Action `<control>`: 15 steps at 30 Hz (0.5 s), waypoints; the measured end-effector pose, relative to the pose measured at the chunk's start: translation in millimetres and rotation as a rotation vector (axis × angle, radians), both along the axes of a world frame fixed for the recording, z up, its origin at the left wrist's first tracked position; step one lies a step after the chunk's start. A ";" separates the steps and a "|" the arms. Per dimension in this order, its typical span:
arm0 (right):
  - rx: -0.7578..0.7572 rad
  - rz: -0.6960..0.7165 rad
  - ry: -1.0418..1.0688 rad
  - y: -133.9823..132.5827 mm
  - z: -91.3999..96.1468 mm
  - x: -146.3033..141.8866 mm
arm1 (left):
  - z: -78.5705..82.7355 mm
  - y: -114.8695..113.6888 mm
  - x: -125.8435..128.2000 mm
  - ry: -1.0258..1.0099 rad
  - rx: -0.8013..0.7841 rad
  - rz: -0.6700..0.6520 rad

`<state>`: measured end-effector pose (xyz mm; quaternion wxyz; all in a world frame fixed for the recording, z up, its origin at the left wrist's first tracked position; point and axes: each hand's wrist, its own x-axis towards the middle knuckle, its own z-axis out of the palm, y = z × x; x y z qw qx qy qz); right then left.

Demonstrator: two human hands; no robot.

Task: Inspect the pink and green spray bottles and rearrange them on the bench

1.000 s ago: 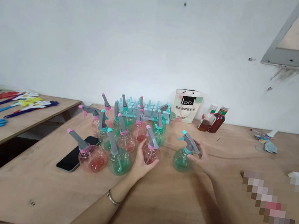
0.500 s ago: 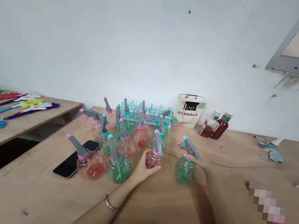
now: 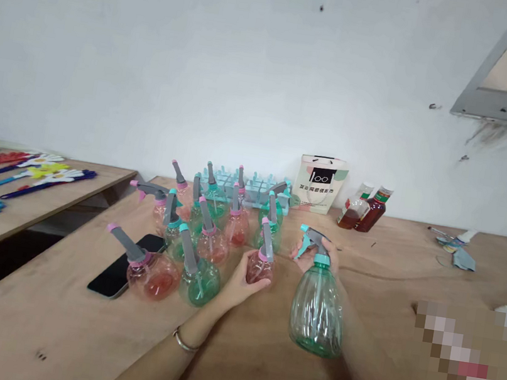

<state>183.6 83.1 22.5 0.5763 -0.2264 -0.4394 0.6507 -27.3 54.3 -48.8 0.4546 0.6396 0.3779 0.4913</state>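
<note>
My right hand (image 3: 314, 256) grips the neck and grey trigger head of a green spray bottle (image 3: 316, 307), which hangs lifted above the wooden table (image 3: 265, 369) and close to the camera. My left hand (image 3: 240, 280) is wrapped round the body of a pink spray bottle (image 3: 262, 262) that stands on the table. To the left of it stands a cluster of several pink and green spray bottles (image 3: 202, 233) with grey triggers. A thin bracelet (image 3: 183, 341) sits on my left wrist.
A black phone (image 3: 121, 265) lies beside the cluster. At the back stand a light blue rack (image 3: 254, 187), a small paper bag (image 3: 317, 192) and two brown bottles (image 3: 365, 210). Small tools (image 3: 457, 249) lie far right. A second table (image 3: 7, 210) on the left holds colourful hand-shaped toys.
My right hand has lifted the green spray bottle off the table and drawn it toward me. My left hand has stayed on the pink bottle.
</note>
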 end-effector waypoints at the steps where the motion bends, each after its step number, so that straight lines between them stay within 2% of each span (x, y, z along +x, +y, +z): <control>1: 0.022 0.007 0.047 -0.8 0.6 -2.2 | -0.4 0.3 -0.3 0.016 0.008 0.002; 4: 0.056 0.043 0.111 -5.0 5.4 -4.3 | -1.2 0.8 -0.4 0.050 0.039 0.021; 10: -0.010 0.174 0.103 -15.1 18.8 0.0 | -1.8 0.9 0.8 0.057 0.045 0.013; 12: -0.020 0.162 0.100 -14.6 21.0 -1.3 | -1.8 0.8 0.7 0.060 0.048 0.011; 15: -0.020 0.065 0.107 -10.7 21.2 -3.9 | -2.0 0.8 0.4 0.055 0.050 -0.003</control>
